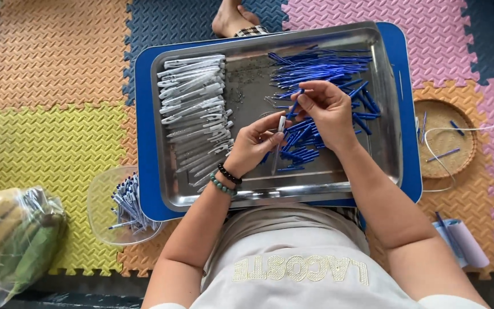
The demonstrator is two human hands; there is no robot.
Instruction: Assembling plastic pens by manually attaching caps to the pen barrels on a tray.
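Observation:
A steel tray rests on a blue board across my lap. White pen barrels lie in rows on its left side. A heap of blue pen parts fills its right side. My left hand grips a white pen barrel, held nearly upright over the tray's middle. My right hand pinches a thin blue pen part just above the barrel's top end. Two bead bracelets circle my left wrist.
A clear plastic bowl of assembled pens sits at the tray's left corner. A round woven basket with a few blue parts lies to the right, and a plastic bag at lower left. Coloured foam mats cover the floor. A bare foot shows beyond the tray.

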